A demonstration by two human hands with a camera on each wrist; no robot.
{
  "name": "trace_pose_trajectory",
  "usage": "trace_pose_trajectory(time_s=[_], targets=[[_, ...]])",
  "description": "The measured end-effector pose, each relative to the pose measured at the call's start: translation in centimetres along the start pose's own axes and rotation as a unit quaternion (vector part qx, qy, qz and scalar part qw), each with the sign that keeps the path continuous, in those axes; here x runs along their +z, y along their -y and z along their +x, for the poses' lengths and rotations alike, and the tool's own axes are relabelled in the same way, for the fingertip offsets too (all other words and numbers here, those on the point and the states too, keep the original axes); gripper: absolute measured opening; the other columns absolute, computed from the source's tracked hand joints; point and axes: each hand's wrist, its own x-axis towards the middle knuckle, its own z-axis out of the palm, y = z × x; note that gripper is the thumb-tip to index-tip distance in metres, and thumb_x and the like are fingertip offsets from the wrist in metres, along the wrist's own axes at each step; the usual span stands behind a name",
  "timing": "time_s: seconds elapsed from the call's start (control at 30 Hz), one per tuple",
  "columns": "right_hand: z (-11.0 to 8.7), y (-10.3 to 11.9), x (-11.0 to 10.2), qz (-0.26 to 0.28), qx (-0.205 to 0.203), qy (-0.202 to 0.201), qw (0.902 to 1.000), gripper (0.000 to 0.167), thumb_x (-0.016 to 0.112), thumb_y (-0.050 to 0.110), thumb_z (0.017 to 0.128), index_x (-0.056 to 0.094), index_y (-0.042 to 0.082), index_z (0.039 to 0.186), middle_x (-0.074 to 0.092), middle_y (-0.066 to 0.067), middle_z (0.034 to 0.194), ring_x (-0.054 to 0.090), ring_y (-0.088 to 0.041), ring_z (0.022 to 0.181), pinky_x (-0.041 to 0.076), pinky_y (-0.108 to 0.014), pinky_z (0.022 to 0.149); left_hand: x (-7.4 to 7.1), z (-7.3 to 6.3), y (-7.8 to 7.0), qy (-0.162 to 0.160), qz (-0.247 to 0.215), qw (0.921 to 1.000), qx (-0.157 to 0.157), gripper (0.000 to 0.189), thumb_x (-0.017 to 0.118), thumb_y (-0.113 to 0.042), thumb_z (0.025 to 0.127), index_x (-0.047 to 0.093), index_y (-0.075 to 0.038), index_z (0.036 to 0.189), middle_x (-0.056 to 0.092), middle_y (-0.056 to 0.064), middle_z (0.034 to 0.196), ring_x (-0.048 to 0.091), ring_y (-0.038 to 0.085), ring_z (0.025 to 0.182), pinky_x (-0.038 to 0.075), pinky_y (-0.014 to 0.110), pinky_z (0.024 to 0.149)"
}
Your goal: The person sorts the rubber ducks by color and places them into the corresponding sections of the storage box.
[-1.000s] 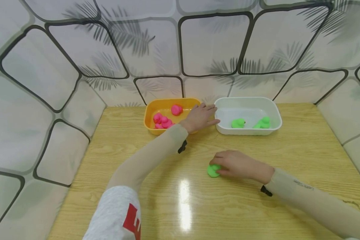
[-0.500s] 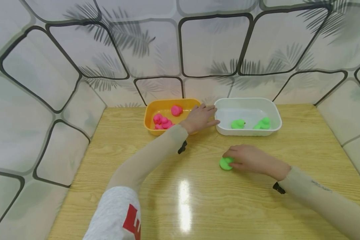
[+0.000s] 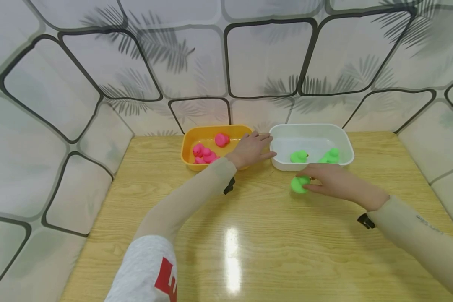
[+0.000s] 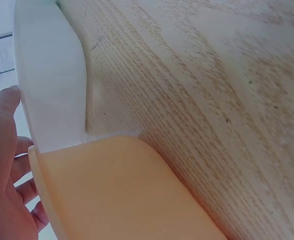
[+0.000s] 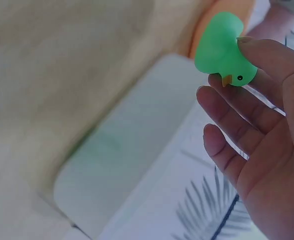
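My right hand pinches a green rubber duck between thumb and fingers, just in front of the white tub. In the right wrist view the duck shows its orange beak and a dark eye. Two more green ducks lie inside the white tub. My left hand is spread across the gap between the tubs, its fingertips at the white tub's left rim. Its palm and wrist overlap the right end of the orange tub, where several pink ducks lie.
Both tubs stand at the back of the wooden table, close to the patterned wall covering. More of that covering closes off the left and right sides. A bright reflection lies on the tabletop's middle.
My right hand has carried the green duck from the table's middle back and to the right, up to the white tub's front. The left hand has stayed in place.
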Motion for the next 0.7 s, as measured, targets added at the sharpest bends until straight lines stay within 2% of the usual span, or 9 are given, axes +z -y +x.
trace_pose_trajectory(time_s=[0.13,0.27,0.47,0.7], targets=[[0.3,-1.1,-1.7,-0.021,0.04,0.002,0.999,0.029,0.084,0.014,0.088,0.075,0.008,0.115,0.071,0.002,0.1,0.062,-0.011,0.078,0.053,-0.034,0.067,0.0,0.0,0.0,0.0,0.0,1.0,-0.001,0.074,0.041,-0.064,0.106,0.038,-0.017,0.162,0.037,0.0,0.167,0.037,0.027,0.148,0.031,0.047,0.12],[0.7,-2.3,-3.3,-0.023,0.081,0.017,0.9963,0.029,0.082,0.017,0.091,0.075,0.006,0.117,0.072,-0.001,0.103,0.065,-0.017,0.083,0.053,-0.038,0.072,0.0,0.0,0.0,0.0,0.001,1.0,0.0,0.074,0.041,-0.064,0.106,0.038,-0.017,0.163,0.036,0.0,0.168,0.037,0.027,0.148,0.031,0.047,0.12],[1.3,-4.1,-5.5,-0.019,0.116,0.032,0.9925,0.033,0.079,0.02,0.095,0.072,0.003,0.122,0.073,-0.007,0.112,0.065,-0.021,0.088,0.054,-0.042,0.073,0.0,0.0,0.1,0.001,-0.006,1.0,0.003,0.074,0.04,-0.064,0.106,0.037,-0.017,0.163,0.036,0.0,0.168,0.037,0.026,0.148,0.031,0.046,0.121],[2.2,-5.4,-7.8,-0.031,0.142,0.038,0.9886,0.035,0.077,0.019,0.096,0.07,0.0,0.125,0.071,-0.007,0.103,0.062,-0.021,0.083,0.051,-0.042,0.071,0.1,0.0,0.2,0.0,-0.009,0.9999,0.006,0.074,0.041,-0.064,0.106,0.037,-0.016,0.163,0.036,0.001,0.168,0.037,0.027,0.148,0.031,0.047,0.12]])
